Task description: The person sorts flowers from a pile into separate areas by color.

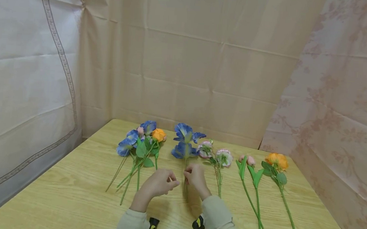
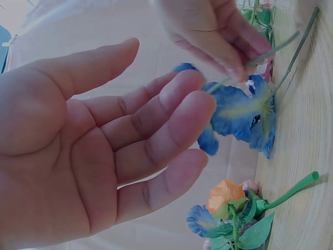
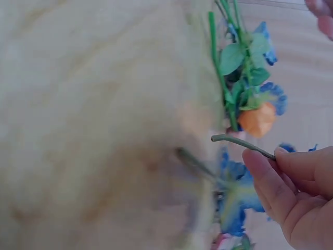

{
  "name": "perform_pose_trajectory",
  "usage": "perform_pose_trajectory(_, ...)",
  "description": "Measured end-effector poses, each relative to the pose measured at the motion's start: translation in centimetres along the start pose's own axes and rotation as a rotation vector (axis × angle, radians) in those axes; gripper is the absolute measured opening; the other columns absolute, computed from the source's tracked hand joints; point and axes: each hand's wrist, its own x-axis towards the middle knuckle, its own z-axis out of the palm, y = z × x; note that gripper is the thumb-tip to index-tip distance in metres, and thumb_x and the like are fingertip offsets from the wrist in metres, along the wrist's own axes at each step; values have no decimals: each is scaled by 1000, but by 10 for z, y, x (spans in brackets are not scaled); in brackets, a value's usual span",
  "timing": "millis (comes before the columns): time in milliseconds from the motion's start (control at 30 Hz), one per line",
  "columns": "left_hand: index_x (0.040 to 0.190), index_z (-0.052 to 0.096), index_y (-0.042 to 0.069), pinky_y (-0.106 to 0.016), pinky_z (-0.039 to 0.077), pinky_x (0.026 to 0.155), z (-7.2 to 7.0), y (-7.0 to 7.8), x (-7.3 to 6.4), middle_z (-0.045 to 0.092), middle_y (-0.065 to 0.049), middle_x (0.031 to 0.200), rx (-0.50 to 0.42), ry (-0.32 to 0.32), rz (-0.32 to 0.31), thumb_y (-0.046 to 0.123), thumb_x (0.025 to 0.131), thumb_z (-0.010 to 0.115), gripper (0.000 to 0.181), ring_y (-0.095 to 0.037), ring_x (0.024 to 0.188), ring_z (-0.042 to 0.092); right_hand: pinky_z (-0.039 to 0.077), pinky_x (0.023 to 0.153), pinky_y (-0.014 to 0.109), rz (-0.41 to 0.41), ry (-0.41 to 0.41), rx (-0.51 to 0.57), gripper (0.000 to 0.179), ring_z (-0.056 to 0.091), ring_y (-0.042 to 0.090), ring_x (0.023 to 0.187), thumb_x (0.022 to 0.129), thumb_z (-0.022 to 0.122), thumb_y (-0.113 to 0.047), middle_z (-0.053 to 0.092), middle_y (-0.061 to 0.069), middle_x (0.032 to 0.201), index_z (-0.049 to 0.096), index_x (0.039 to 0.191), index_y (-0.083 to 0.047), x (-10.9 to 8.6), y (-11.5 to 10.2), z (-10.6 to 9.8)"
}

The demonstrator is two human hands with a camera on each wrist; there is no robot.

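Near the middle of the table, my right hand (image 1: 196, 178) pinches a thin green stem (image 3: 242, 142) between thumb and fingers, raised off the tabletop. That stem belongs to a blue artificial flower; two blue blooms (image 1: 183, 150) overlap beyond the hand, and which one is held is hard to tell. A second blue flower (image 2: 263, 112) lies on the wood, its stem pointing toward me. To the left hovers my left hand (image 1: 157, 184), holding nothing. Its palm shows in the left wrist view, fingers relaxed and slightly bent, apart from the stem.
On the left of the wooden table (image 1: 81, 178) lies a pile with blue flowers, an orange flower (image 1: 159, 134) and green stems. Pink-white flowers (image 1: 224, 157), pink tulips (image 1: 250, 160) and another orange flower (image 1: 276, 161) lie to the right. Cloth hangs (image 1: 187, 58) behind.
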Motion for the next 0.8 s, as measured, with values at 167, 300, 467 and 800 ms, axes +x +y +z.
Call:
perform_pose_trajectory(167,86,62,3,-27,41,46,1,0,-1,55,-1,67,5,-3,7,19,88,57,17,-12,50,51,40,35,22,68,-37,29,11,53,25,37,73,56,16,54,22,49,58,62,13,-1,10,6)
perform_pose_trajectory(300,86,61,1,-27,42,46,1,-1,-1,56,-2,66,0,-13,9,19,88,57,18,-13,51,51,43,36,25,130,-63,54,11,54,24,37,73,54,16,54,21,49,58,62,14,0,11,8)
perform_pose_trajectory(467,86,61,1,-27,42,46,2,-3,0,55,-1,65,-3,-28,8,18,88,57,18,-13,50,51,43,35,25,152,-89,14,16,50,18,33,71,54,14,53,21,46,57,56,13,0,10,11)
perform_pose_trajectory(800,82,60,3,-27,41,47,5,-6,1,55,-1,65,-6,-41,-10,19,88,58,17,-13,48,50,36,30,20,126,-107,-167,18,38,6,27,64,53,12,44,4,34,55,47,5,-1,5,13)
